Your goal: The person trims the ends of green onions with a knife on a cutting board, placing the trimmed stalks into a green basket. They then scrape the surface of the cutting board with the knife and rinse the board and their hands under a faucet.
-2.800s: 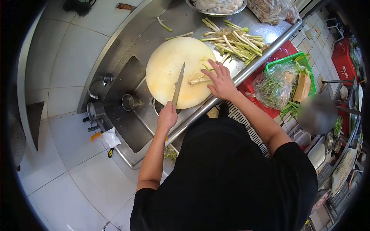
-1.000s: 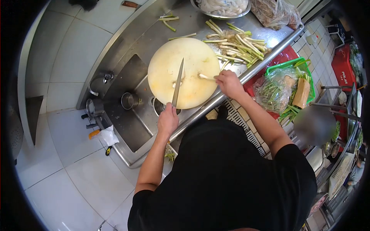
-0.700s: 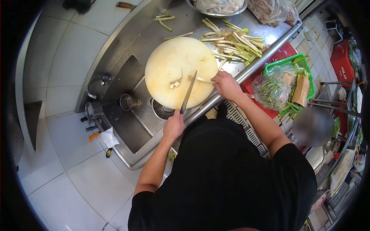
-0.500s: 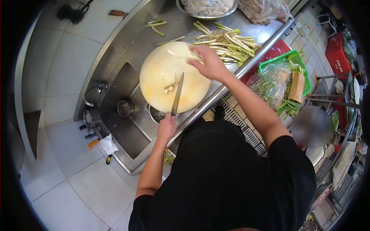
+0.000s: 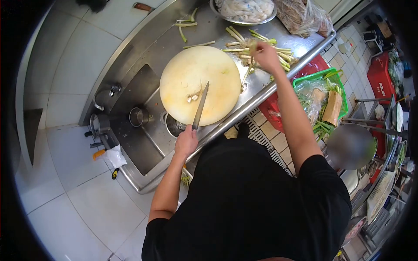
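Observation:
My left hand [image 5: 186, 142] grips the handle of a long kitchen knife [image 5: 201, 105], whose blade lies over the round white cutting board [image 5: 183, 74], tip pointing away from me. Small pale root ends [image 5: 193, 96] sit on the board beside the blade. My right hand [image 5: 264, 55] is over a pile of spring onion stalks [image 5: 237, 37] on the steel counter, right of the board. Its fingers are curled together around stalks at the pile's near side, though they are partly hidden.
A metal bowl [image 5: 271, 16] with a plastic-wrapped pale mass and a plastic bag [image 5: 300, 17] stand at the back. The sink [image 5: 130, 150] lies left of the board, holding a metal cup [image 5: 138, 117]. A green crate [image 5: 344, 93] of greens stands at the right.
My right hand has moved from above the board rightward to the stalk pile. The pale stalk it held over the board is no longer there. My left hand still holds the knife.

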The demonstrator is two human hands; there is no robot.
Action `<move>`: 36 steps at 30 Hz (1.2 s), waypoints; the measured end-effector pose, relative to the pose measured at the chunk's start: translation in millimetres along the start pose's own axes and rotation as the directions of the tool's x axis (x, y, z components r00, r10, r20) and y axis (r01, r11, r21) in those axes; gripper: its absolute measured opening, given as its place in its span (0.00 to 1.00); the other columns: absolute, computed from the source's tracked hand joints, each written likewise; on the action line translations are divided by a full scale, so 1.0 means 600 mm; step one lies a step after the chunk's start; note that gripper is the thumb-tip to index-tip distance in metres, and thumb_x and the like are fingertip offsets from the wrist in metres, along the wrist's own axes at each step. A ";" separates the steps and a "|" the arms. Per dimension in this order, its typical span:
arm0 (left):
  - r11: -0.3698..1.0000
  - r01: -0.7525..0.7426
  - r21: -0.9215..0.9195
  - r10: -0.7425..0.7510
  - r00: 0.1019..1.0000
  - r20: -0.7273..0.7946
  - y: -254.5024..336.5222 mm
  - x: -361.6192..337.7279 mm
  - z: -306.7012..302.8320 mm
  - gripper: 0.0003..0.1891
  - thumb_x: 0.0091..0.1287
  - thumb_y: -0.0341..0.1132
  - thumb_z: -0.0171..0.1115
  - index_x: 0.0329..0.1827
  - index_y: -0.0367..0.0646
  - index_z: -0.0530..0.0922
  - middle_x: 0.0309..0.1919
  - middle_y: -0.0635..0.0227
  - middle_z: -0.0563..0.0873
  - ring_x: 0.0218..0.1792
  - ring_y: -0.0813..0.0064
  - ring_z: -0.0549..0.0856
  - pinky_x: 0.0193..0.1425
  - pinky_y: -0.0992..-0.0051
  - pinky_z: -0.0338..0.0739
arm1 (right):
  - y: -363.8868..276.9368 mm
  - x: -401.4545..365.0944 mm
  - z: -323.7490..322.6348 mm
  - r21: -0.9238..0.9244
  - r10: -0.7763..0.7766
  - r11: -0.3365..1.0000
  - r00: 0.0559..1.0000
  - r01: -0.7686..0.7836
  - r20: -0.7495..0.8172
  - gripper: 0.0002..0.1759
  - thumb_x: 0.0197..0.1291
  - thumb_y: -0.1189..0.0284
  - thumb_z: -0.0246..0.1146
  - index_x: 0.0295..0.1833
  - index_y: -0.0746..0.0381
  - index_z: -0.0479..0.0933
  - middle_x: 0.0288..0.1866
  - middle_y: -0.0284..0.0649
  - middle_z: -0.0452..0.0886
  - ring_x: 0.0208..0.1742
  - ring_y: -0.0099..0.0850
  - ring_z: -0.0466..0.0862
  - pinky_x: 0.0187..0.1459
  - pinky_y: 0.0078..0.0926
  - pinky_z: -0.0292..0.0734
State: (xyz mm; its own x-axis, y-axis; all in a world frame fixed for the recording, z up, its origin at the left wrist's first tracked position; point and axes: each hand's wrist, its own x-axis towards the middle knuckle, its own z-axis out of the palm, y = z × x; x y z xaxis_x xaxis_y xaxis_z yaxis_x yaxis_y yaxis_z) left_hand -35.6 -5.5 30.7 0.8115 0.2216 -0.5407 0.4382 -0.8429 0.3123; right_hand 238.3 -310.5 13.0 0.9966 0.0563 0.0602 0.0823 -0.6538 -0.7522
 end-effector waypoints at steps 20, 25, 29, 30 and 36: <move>0.993 -0.112 0.033 0.116 0.986 -0.122 0.035 -0.011 0.009 0.12 0.73 0.39 0.47 0.47 0.38 0.70 0.30 0.38 0.83 0.37 0.37 0.83 0.42 0.44 0.75 | 0.001 -0.263 0.134 0.676 0.175 0.698 0.972 -0.236 0.159 0.09 0.62 0.85 0.59 0.47 0.66 0.76 0.50 0.39 0.83 0.48 0.24 0.80 0.54 0.20 0.74; 1.000 0.001 0.020 -0.001 1.000 -0.026 0.030 -0.018 -0.005 0.13 0.72 0.38 0.48 0.48 0.37 0.71 0.35 0.36 0.83 0.42 0.37 0.82 0.48 0.43 0.73 | -0.064 -0.206 0.082 0.641 0.102 0.740 0.975 -0.205 0.195 0.10 0.61 0.81 0.61 0.49 0.66 0.77 0.51 0.40 0.83 0.48 0.26 0.82 0.53 0.22 0.77; 1.000 -0.026 0.000 0.026 0.997 -0.079 -0.005 0.007 0.006 0.12 0.71 0.38 0.49 0.47 0.37 0.71 0.34 0.36 0.83 0.41 0.35 0.82 0.47 0.43 0.73 | -0.192 -0.073 0.090 0.729 -0.114 0.651 0.977 0.212 -0.183 0.15 0.57 0.77 0.65 0.52 0.63 0.77 0.57 0.46 0.80 0.50 0.38 0.83 0.53 0.36 0.78; 0.999 -0.036 0.005 0.037 0.997 -0.072 -0.002 0.003 0.008 0.12 0.71 0.38 0.49 0.47 0.37 0.71 0.34 0.36 0.83 0.41 0.35 0.82 0.47 0.43 0.73 | -0.185 -0.036 0.088 0.580 -0.196 0.770 0.964 0.266 -0.182 0.20 0.56 0.77 0.65 0.56 0.62 0.76 0.61 0.49 0.77 0.52 0.44 0.83 0.53 0.39 0.78; 0.999 -0.027 -0.038 0.022 0.994 -0.110 0.002 -0.012 0.020 0.14 0.72 0.39 0.50 0.53 0.40 0.71 0.34 0.38 0.83 0.40 0.36 0.82 0.46 0.44 0.73 | 0.017 -0.004 0.103 -0.333 0.407 0.894 0.853 -0.299 0.327 0.22 0.55 0.77 0.58 0.57 0.56 0.78 0.69 0.56 0.64 0.57 0.53 0.79 0.52 0.44 0.78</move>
State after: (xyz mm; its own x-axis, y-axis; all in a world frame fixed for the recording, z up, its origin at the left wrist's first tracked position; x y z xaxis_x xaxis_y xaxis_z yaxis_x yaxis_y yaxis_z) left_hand -45.6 -14.3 25.5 0.8587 0.2552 -0.4444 0.4307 -0.8293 0.3561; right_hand 236.6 -270.5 -35.2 0.8824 0.0290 -0.4697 -0.2235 -0.8525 -0.4725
